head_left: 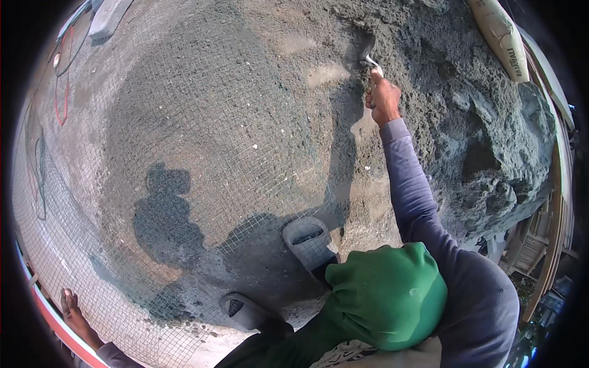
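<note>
My right hand, arm stretched far forward in a grey sleeve, is wrapped round the handle of a trowel. Its blade is against the rough grey mortar at the top and is partly lost in shadow. At the lower left my left hand has its fingers stretched out. It is empty, beside the edge of the wire mesh and a red-and-white edge; whether it touches either I cannot tell. The mesh lies over a patch of grey mortar.
Two grey shoes stand at the mesh's near side, beside a bulge of green cloth. A large lumpy mortar heap rises at right, with a beige sack above it. Wooden boards lie beyond. A red cord is at upper left.
</note>
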Action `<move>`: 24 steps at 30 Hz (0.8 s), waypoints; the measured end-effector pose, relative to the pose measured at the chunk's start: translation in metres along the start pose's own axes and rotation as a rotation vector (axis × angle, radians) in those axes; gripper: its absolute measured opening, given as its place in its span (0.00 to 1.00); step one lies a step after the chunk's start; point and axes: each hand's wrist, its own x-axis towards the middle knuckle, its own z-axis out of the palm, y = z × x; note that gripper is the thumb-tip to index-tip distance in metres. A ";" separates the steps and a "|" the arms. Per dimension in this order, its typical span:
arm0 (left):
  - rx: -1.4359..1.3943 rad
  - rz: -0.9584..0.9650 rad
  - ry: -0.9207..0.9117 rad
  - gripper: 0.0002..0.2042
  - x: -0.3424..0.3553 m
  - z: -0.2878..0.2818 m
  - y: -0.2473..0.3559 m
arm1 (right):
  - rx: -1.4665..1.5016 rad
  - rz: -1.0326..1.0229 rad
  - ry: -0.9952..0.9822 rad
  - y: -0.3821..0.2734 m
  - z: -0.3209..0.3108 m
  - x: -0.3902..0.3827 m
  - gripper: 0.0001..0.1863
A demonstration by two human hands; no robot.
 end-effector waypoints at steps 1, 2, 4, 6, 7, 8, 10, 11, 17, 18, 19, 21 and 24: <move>0.002 -0.010 0.022 0.32 0.005 0.000 -0.003 | 0.005 -0.011 -0.053 0.006 0.009 -0.011 0.19; 0.003 -0.018 0.045 0.31 0.012 0.002 -0.006 | 0.012 -0.023 -0.105 0.000 0.033 -0.034 0.20; 0.000 0.010 0.022 0.30 0.025 0.007 -0.010 | -0.099 -0.032 -0.371 -0.013 0.075 -0.071 0.21; -0.015 0.060 0.023 0.27 0.036 -0.009 -0.018 | -0.236 -0.009 -0.542 0.002 0.110 -0.081 0.23; -0.021 0.048 0.043 0.27 0.036 -0.012 -0.027 | -0.229 -0.017 -0.547 0.006 0.106 -0.082 0.23; -0.026 0.034 0.066 0.27 0.036 -0.021 -0.035 | -0.261 0.067 -0.535 0.014 0.093 -0.081 0.21; -0.055 0.055 0.076 0.27 0.038 -0.002 -0.026 | -0.275 0.108 -0.408 0.021 0.040 -0.067 0.19; -0.061 0.061 0.070 0.27 0.033 0.007 -0.024 | -0.218 0.125 -0.299 0.024 0.007 -0.060 0.20; -0.046 0.054 0.032 0.26 0.038 -0.008 -0.036 | -0.207 0.011 -0.364 0.024 -0.027 -0.105 0.20; -0.027 0.058 0.045 0.26 0.044 -0.014 -0.042 | -0.315 0.027 -0.461 0.029 -0.014 -0.122 0.21; -0.096 0.088 0.043 0.26 0.051 -0.009 -0.040 | -0.372 0.028 -0.514 0.038 -0.008 -0.128 0.20; -0.038 0.084 0.055 0.26 0.062 -0.001 -0.040 | -0.422 0.063 -0.490 0.066 -0.025 -0.119 0.20; -0.034 0.108 0.033 0.27 0.073 0.001 -0.038 | -0.312 0.067 -0.193 0.061 -0.095 -0.103 0.25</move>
